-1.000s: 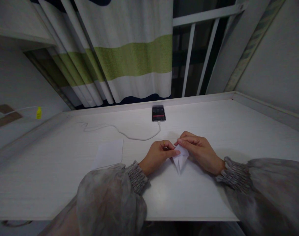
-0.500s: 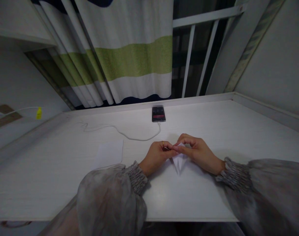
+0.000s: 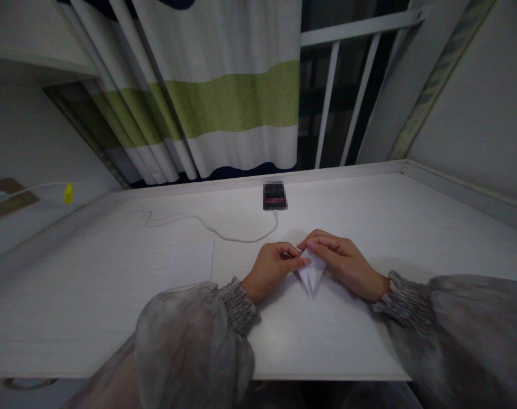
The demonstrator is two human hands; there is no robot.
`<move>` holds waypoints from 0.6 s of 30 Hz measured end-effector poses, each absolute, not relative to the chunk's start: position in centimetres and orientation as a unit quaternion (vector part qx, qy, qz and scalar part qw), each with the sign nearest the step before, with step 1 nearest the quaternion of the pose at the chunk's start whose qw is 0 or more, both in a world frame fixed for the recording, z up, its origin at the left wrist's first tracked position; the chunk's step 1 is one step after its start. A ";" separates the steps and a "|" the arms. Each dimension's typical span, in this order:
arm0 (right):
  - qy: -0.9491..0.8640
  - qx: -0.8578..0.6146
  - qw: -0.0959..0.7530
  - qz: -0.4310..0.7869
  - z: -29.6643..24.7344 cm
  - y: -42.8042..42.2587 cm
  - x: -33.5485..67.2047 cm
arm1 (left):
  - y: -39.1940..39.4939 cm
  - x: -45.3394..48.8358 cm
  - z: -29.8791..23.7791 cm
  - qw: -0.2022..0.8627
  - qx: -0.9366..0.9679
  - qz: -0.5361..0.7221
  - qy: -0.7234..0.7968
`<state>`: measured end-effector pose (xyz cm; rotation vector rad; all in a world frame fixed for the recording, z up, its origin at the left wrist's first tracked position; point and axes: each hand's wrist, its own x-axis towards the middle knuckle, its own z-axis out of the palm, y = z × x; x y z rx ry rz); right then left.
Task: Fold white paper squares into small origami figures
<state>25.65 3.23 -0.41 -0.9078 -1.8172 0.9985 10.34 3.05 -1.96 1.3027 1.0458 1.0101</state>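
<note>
A small piece of folded white paper (image 3: pixel 312 272) is held between both hands just above the desk. Its lower end splits into two narrow points aimed toward me. My left hand (image 3: pixel 275 266), with a ring on one finger, pinches the paper's left side, thumb lying on its front. At the upper right, my right hand (image 3: pixel 345 261) grips the top of the paper between thumb and fingers. Part of the paper's upper edge is hidden by the fingers. Left of my left hand, a flat stack of white paper (image 3: pixel 189 264) lies on the desk.
A dark blurred device (image 3: pixel 274 196) sits near the desk's back edge, with a white cable (image 3: pixel 232 238) running left from it. The white desk (image 3: pixel 326 346) ends at a raised back ledge below a striped curtain (image 3: pixel 236 102). A yellow tag (image 3: pixel 68 193) hangs at the left wall.
My right thumb has shifted up along the paper's top, so more of the folded front shows. My left hand keeps its hold almost in place.
</note>
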 end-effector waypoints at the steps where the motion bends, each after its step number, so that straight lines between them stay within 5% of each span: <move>1: -0.722 -0.370 0.429 0.396 -0.4 3.2 25.7 | 3.0 10.3 -1.9 0.560 0.551 0.426 0.448; 18: -0.738 -0.377 0.434 0.354 -0.6 3.4 25.6 | 3.1 10.2 -2.2 0.538 0.571 0.417 0.460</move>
